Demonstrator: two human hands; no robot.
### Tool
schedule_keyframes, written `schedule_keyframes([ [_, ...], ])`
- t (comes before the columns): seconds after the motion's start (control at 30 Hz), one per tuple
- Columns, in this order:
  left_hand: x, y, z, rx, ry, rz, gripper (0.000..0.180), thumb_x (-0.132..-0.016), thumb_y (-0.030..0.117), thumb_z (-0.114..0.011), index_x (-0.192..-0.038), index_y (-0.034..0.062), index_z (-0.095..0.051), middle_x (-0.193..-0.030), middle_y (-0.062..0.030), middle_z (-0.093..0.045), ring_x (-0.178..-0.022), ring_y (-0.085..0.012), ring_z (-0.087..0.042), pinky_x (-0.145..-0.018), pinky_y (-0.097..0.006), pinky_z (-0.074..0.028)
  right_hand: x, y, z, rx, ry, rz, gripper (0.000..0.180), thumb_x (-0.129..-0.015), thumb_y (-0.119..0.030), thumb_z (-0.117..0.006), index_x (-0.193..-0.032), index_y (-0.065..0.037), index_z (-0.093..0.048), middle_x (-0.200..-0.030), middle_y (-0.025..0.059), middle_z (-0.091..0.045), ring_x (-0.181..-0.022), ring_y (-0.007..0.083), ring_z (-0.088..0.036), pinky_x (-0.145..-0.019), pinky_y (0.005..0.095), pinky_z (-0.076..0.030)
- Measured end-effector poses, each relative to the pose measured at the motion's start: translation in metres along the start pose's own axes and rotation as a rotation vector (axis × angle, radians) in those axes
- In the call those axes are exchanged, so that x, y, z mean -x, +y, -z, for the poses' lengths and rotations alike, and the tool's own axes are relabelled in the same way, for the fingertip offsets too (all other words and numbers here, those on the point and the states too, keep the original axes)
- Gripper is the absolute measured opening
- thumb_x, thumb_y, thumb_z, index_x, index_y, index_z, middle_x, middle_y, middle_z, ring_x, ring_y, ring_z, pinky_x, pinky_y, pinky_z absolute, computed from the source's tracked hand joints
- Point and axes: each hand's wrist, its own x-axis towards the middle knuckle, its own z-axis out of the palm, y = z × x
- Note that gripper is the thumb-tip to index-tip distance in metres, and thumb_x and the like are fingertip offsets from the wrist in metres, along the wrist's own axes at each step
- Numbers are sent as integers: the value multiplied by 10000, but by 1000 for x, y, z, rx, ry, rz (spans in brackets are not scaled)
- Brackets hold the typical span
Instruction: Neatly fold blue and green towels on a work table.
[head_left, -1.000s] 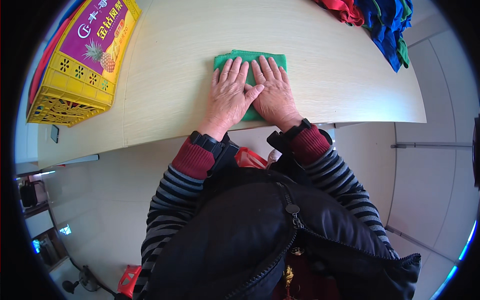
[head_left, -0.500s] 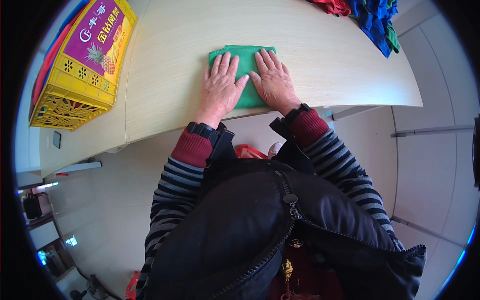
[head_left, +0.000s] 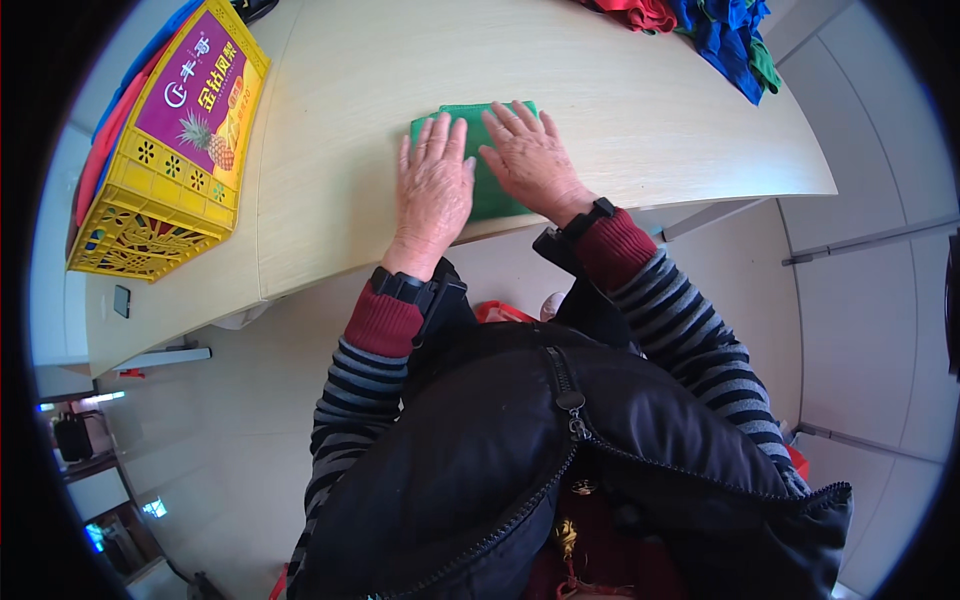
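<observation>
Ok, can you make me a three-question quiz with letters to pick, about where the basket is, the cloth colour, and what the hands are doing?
1. Where is the yellow basket?
A. at the table's left end
B. under the hands
C. on the floor

2. What colour is the folded cloth?
A. white
B. green
C. orange

3. How are the two hands?
A. gripping the basket
B. lifted off the table
C. lying flat on the cloth

Answers: 1 A, it stands on the table far to the left. 2 B, green shows around the fingers. 3 C, the left hand and right hand rest palm down on it, side by side.
</observation>
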Motion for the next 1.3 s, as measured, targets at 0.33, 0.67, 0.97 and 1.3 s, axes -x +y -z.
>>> schedule_keyframes([
  [0.33, 4, -7, -26, 48, -63, -15, 513, -993, 243, -533, -1457, 40, -453, -1535, -139, -421, -1438, -310, -365, -1181, -527, -275, 8, 0, -37, -42, -3, -8, 554, -1035, -382, -417, -1509, -96, -419, -1585, 137, -374, -1486, 344, -299, -1211, 499, -229],
  [0.67, 5, -6, -22, 15, -103, 17, 542, -1024, 304, -497, -1499, 60, -405, -1565, -129, -388, -1462, -303, -335, -1193, -507, -260, 5, 7, -33, -40, -14, -139, 593, -1034, -431, -428, -1524, -99, -397, -1596, 165, -347, -1493, 352, -282, -1197, 504, -253],
  [0.97, 16, -8, -17, 5, -103, 75, 546, -1036, 343, -478, -1493, 51, -409, -1571, -155, -379, -1460, -323, -340, -1187, -545, -260, 11, 14, -33, -30, 4, -151, 601, -1036, -428, -429, -1532, -92, -376, -1603, 164, -330, -1484, 363, -294, -1190, 505, -267],
  [1.3, 36, -16, -7, -18, -91, 138, 534, -1054, 348, -438, -1497, 53, -401, -1573, -147, -382, -1466, -319, -331, -1200, -559, -218, 31, 32, -20, 26, -1, -236, 567, -1039, -371, -429, -1510, -57, -391, -1572, 159, -373, -1463, 377, -323, -1193, 516, -260],
])
